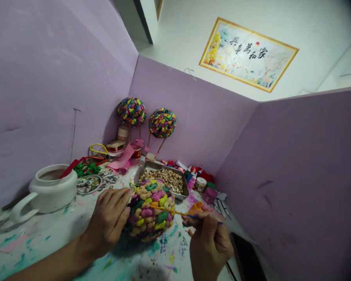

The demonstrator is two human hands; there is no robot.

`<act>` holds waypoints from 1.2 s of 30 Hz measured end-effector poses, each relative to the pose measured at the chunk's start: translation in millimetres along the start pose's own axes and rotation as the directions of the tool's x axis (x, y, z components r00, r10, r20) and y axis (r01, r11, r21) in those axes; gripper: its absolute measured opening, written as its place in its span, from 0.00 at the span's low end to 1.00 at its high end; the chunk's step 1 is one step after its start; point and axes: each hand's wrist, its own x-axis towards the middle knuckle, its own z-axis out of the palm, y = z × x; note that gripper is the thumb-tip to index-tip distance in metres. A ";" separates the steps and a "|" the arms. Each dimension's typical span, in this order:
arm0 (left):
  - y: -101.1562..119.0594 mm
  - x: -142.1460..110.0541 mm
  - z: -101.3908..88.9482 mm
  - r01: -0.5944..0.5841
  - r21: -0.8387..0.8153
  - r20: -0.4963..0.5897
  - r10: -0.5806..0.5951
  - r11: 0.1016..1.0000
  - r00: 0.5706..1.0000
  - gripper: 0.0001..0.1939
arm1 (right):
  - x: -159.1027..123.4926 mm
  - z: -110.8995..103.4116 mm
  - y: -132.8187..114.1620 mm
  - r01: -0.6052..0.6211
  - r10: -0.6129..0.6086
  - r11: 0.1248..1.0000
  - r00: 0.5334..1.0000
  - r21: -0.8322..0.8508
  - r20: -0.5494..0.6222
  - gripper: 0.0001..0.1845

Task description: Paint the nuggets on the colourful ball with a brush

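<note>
A ball covered in peanut shells (152, 224) sits on the table, partly painted pink, yellow, green and purple, with bare tan shells between. My left hand (112, 216) grips its left side, fingers bent against the shells. In my right hand (209, 242) is a thin paintbrush (178, 213), pinched near its blue part, its orange tip against the front of the ball. Just behind my right fingers shows an orange paint bottle (195, 208); whether the hand touches it I cannot tell.
Behind the ball stands a metal tray (188, 192) of loose shells. A white mug (54, 191) is at left, near scissors (98, 149). Two finished-looking colourful balls (162, 123) on sticks stand at the back. Paint jars (210, 195) and a dark flat object (247, 257) lie right. Purple partitions enclose the table.
</note>
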 end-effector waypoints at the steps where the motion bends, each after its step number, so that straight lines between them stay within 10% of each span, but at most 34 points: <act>1: 0.1 0.1 0.0 0.001 0.002 0.000 -0.001 1.000 1.000 0.23 | -0.1 -0.5 0.1 0.007 -0.007 1.000 1.000 -0.012 -0.008 0.20; 9: -4.3 -0.5 -0.4 0.016 0.047 0.012 -0.016 0.999 1.000 0.22 | 4.6 0.0 -4.7 0.006 -0.006 1.000 1.000 0.016 -0.006 0.21; 16: -13.6 -3.8 3.5 -0.029 0.075 0.039 0.026 0.997 0.999 0.22 | 66.2 -40.8 -15.1 0.171 -0.225 0.966 0.924 -0.194 -0.308 0.24; 21: -16.6 -6.8 6.9 0.005 0.031 0.023 -0.006 1.000 1.000 0.22 | 107.7 -64.4 -6.0 0.252 -0.385 0.804 0.911 -0.538 -0.149 0.28; 36: -14.5 -3.8 3.9 0.017 0.020 0.045 -0.018 1.000 0.999 0.24 | 129.9 -59.8 51.0 0.260 -0.264 0.614 0.957 -0.745 0.116 0.30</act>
